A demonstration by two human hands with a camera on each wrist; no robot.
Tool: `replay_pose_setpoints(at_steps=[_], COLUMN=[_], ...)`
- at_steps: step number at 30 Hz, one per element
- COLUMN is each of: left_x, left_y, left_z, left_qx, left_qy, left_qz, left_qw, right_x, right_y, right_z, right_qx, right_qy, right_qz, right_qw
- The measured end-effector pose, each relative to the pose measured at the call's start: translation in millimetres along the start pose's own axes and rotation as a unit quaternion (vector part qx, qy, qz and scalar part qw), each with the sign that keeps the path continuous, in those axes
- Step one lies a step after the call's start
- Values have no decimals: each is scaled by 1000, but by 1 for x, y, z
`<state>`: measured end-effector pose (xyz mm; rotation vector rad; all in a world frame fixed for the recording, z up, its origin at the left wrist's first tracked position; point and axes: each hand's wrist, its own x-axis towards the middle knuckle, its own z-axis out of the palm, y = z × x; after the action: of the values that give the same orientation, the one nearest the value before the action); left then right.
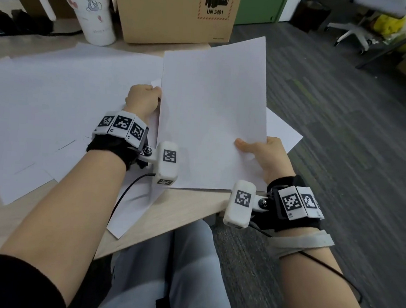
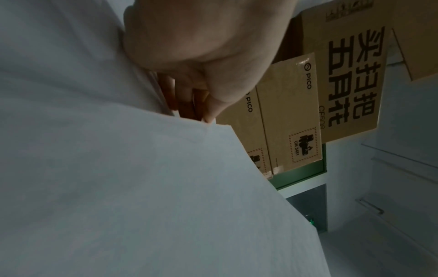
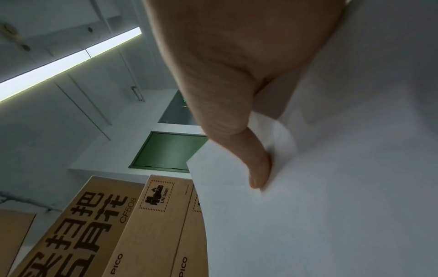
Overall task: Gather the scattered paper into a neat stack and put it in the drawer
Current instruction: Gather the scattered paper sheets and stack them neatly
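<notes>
From the head view, the right hand (image 1: 267, 156) pinches the raised paper (image 1: 212, 111) at its lower right edge, thumb on top; its fingers are hidden beneath. The left hand (image 1: 143, 100) grips the left edge above the sheets (image 1: 55, 108) scattered over the desk (image 1: 173, 214). The left wrist view shows curled fingers (image 2: 189, 97) partly behind paper. The right wrist view shows only the thumb (image 3: 258, 168) pressing paper.

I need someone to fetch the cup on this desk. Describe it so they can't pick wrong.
Start at the big cardboard box marked UN 3481 at the desk's far edge. Immediately left of it stands a tall white tumbler. Unlike the flat white sheets spread before it, it stands upright and carries a cartoon cat with a red bow.
</notes>
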<state>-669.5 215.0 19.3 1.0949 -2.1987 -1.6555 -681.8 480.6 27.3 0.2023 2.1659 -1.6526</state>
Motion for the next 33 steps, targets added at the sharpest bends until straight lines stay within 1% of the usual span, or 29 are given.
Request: replay_pose_setpoints(at_steps=[2,4,9,13,15,17,21,26,28,33], left_x=[-7,-14,-33,-63,-79,-93,-111,-122,-124,-130], left_y=[2,3,-10,-14,-15,-18,-35,-59,-69,-82], left_z=[-5,-12,-40,-66,-79,-95,-127,-155,-159,-147], left_qx=[-52,-88,-140,-210,-257,-292,-329,-331,-323,-286], left_qy=[11,34,50,93,102,133,191,229,217,106], left_qz=[20,23,16,27,41,47,40,11,3,-34], left_qw=[998,995,989,973,960,946,924,915,921,952], right_x=[-4,-9,-24,-38,-46,-54,-68,-79,-81,-83], right_y=[-1,-2,-4,-6,-8,-9,-10,-6,-2,5], right_z=[1,3,7,15,21,28,39,59,67,80], right_qx=[16,22,39,52,55,56,50,22,8,-9], right_qy=[-9,-15,-37,-65,-77,-93,-111,-125,-130,-121], right_qz=[0,-6,-10,-9,-8,-5,-7,1,1,5], right_qw=[1000,1000,999,996,995,994,992,992,991,993])
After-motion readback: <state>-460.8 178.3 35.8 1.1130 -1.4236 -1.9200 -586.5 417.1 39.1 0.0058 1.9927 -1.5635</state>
